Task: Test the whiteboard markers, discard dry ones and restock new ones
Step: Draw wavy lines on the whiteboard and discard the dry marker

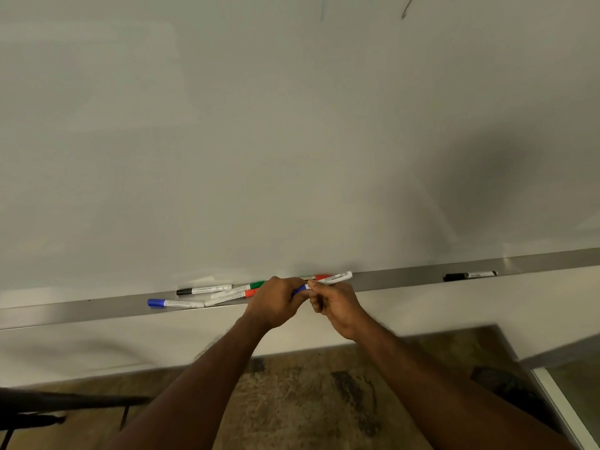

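Both hands meet over the whiteboard's metal tray [406, 279]. My left hand [276, 302] grips the blue cap end of a blue marker [331, 279], and my right hand [334, 303] pinches its white barrel, which points up and right. On the tray to the left lie a black-capped marker [203, 290], a blue-capped marker [175, 303], a green-capped marker [246, 286] and a red-capped marker [232, 295]. A red cap [322, 277] shows behind my hands. Another black marker [469, 275] lies further right on the tray.
The whiteboard [259, 141] fills the upper view, with faint pen strokes at the top right. Below the tray is a white wall, then a mottled brown floor [324, 394]. A dark chair [48, 407] stands at the lower left.
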